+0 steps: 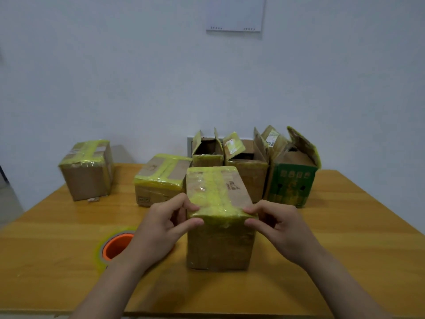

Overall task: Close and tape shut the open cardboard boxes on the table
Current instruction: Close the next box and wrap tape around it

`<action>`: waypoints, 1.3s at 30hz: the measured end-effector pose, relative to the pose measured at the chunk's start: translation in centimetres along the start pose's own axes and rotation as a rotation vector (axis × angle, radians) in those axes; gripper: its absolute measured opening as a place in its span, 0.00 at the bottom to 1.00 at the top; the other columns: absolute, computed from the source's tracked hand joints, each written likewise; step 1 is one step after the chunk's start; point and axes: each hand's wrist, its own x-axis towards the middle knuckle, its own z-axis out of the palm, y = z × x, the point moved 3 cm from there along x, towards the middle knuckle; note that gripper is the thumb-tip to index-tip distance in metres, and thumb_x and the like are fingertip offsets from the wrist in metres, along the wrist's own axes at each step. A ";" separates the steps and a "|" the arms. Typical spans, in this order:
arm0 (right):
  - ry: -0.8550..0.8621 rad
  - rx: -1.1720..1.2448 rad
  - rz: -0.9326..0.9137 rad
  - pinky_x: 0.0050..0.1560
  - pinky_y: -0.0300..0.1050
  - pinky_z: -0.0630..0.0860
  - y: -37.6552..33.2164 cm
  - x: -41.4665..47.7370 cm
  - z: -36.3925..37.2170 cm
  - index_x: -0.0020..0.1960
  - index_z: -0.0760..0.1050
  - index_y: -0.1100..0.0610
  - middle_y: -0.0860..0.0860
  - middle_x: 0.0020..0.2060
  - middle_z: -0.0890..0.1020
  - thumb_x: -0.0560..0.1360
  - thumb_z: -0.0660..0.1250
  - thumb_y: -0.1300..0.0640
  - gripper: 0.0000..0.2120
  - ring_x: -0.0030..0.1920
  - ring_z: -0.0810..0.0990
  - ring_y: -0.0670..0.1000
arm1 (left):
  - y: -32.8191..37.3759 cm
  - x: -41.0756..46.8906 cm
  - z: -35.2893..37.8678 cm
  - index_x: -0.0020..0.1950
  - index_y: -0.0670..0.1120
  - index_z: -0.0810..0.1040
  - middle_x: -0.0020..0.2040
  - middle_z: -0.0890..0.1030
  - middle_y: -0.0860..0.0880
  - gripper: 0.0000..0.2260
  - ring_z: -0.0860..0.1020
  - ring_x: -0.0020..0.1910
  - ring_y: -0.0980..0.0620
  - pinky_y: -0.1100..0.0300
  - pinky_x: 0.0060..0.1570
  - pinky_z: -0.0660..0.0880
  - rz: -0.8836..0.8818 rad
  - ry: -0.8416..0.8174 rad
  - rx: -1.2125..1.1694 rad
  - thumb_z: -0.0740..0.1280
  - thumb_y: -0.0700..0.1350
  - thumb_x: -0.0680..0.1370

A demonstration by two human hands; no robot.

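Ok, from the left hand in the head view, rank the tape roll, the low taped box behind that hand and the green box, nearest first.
1. Tape roll, just left of the left hand, partly under its wrist.
2. Low taped box, directly behind the hand.
3. Green box, back right, flaps open.

Near box [218, 217] on table [345, 238] between left hand [158, 229] and right hand [278, 229], touching both; tape roll [115, 247] just left of left hand; far-left box [87, 173] and mid-left box [161, 178] beyond it; row of open boxes [247, 178] beyond right hand.
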 end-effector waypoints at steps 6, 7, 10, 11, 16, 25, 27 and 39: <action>0.100 0.117 0.005 0.46 0.40 0.81 0.0 -0.6 1.1 0.53 0.82 0.43 0.40 0.49 0.85 0.77 0.70 0.49 0.06 0.51 0.84 0.43 | -0.5 -0.4 0.7 0.41 0.47 0.78 0.31 0.73 0.47 0.08 0.74 0.31 0.47 0.42 0.43 0.79 -0.093 0.062 -0.223 0.75 0.45 0.76; 0.092 0.104 0.013 0.43 0.38 0.80 -0.1 -0.4 0.9 0.53 0.83 0.44 0.40 0.47 0.85 0.77 0.69 0.46 0.06 0.49 0.84 0.44 | -0.3 -0.4 0.6 0.42 0.46 0.78 0.31 0.74 0.46 0.07 0.75 0.31 0.46 0.45 0.41 0.79 -0.081 0.066 -0.220 0.75 0.45 0.76; 0.077 -0.066 -0.041 0.34 0.37 0.73 -0.6 0.4 0.0 0.54 0.84 0.47 0.41 0.39 0.81 0.77 0.68 0.38 0.15 0.40 0.79 0.47 | 0.0 -0.3 0.3 0.49 0.51 0.84 0.33 0.76 0.47 0.05 0.76 0.32 0.47 0.53 0.37 0.79 -0.067 0.050 -0.183 0.76 0.47 0.74; 0.078 -0.128 -0.082 0.33 0.38 0.73 -0.9 0.7 -0.1 0.54 0.84 0.47 0.39 0.39 0.79 0.76 0.68 0.36 0.16 0.40 0.78 0.46 | 0.0 -0.2 0.2 0.53 0.55 0.86 0.34 0.77 0.48 0.09 0.75 0.33 0.49 0.55 0.36 0.77 -0.054 0.050 -0.156 0.76 0.48 0.73; 0.104 -0.049 -0.157 0.39 0.29 0.71 -1.4 1.6 1.5 0.51 0.86 0.52 0.31 0.43 0.75 0.76 0.72 0.44 0.12 0.45 0.77 0.38 | -0.3 0.0 0.6 0.52 0.55 0.88 0.34 0.74 0.53 0.08 0.71 0.34 0.54 0.62 0.36 0.71 -0.016 0.138 -0.123 0.76 0.48 0.73; 0.083 -0.029 -0.135 0.38 0.32 0.72 -1.5 1.9 1.6 0.49 0.85 0.51 0.34 0.42 0.78 0.75 0.72 0.43 0.13 0.45 0.79 0.43 | 0.7 0.8 0.6 0.48 0.56 0.86 0.47 0.78 0.59 0.09 0.77 0.51 0.51 0.57 0.47 0.76 0.079 0.141 0.079 0.75 0.59 0.74; 0.070 -0.026 -0.143 0.37 0.33 0.73 -1.7 2.3 1.7 0.51 0.86 0.50 0.36 0.43 0.79 0.74 0.72 0.40 0.15 0.44 0.79 0.44 | 1.1 1.4 0.9 0.52 0.58 0.87 0.54 0.80 0.61 0.11 0.76 0.60 0.52 0.54 0.55 0.75 0.124 0.101 0.139 0.76 0.60 0.73; 0.126 0.039 -0.125 0.35 0.37 0.74 -1.5 2.0 2.5 0.49 0.86 0.52 0.40 0.40 0.80 0.75 0.73 0.44 0.11 0.42 0.79 0.45 | 1.5 1.8 2.6 0.49 0.56 0.88 0.45 0.82 0.63 0.11 0.78 0.53 0.57 0.50 0.53 0.73 0.139 0.111 0.094 0.73 0.61 0.74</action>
